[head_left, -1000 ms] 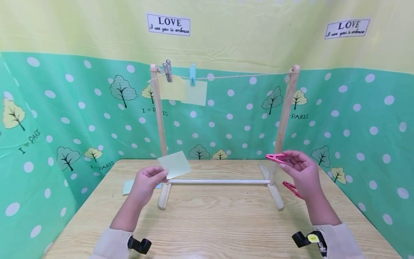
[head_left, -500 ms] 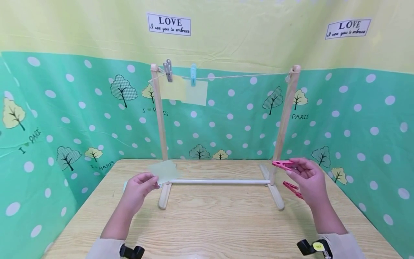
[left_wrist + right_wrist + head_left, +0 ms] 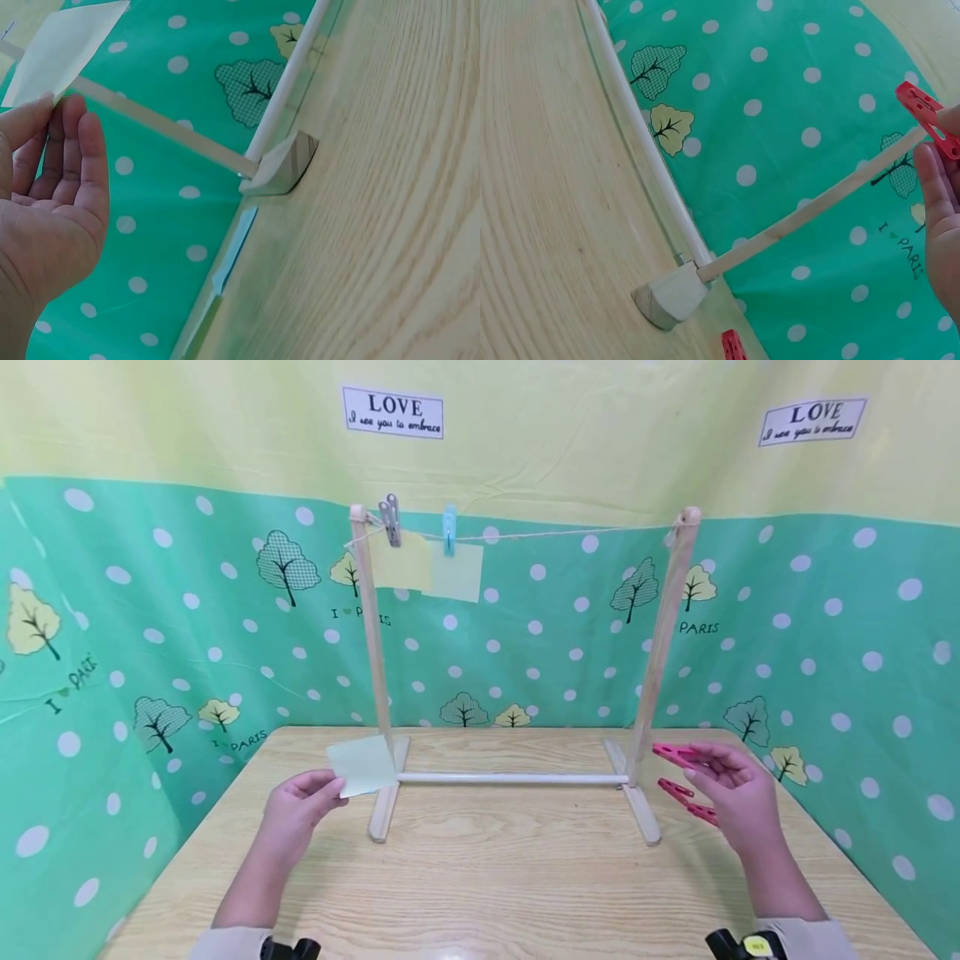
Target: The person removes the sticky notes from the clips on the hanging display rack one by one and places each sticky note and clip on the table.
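Both hands have sunk toward the surface (image 3: 495, 877) since a second ago. Left hand (image 3: 296, 806) pinches a pale green note (image 3: 362, 765) beside the wooden rack's (image 3: 372, 635) left post; right hand (image 3: 738, 793) pinches a pink clothespin (image 3: 675, 753) beside its right post, spare pink clothespins (image 3: 686, 802) below.

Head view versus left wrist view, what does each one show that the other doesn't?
Only the head view shows the right hand pinching a pink peg, more pink pegs on the table, and the string with two pegged notes. Only the left wrist view shows the palm side of the left hand. Both show that hand holding a note by the rack.
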